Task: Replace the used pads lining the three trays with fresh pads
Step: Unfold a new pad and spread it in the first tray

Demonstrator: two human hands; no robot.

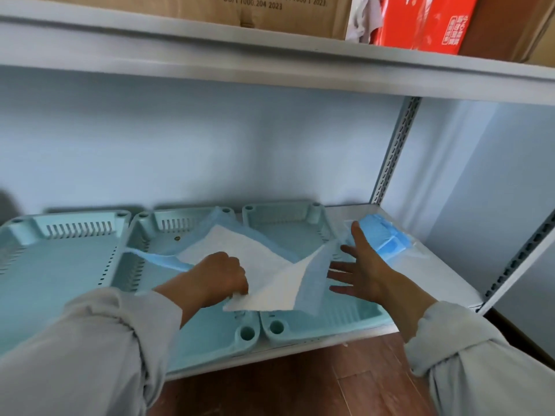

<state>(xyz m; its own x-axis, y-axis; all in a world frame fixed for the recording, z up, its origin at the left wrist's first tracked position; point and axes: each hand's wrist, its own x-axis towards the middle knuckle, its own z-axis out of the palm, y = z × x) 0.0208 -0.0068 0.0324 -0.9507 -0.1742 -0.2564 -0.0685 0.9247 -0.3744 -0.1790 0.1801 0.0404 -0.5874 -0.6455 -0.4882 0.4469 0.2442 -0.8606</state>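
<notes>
Three pale teal trays stand side by side on the white shelf: a left tray (57,265), a middle tray (192,334) and a right tray (288,223). A white pad with blue backing (261,259) lies partly unfolded across the middle and right trays. My left hand (222,274) grips the pad's near edge with curled fingers. To the right, my right hand (360,268) hovers with fingers spread beside the pad's raised blue flap. A pack of folded blue pads (384,238) in clear wrap lies on the shelf at the far right.
The shelf (426,274) ends at a slotted metal upright (393,151) on the right. An upper shelf (270,64) hangs overhead, carrying cardboard boxes (270,7) and a red box (426,22). Wooden floor (285,385) shows below the shelf's front edge.
</notes>
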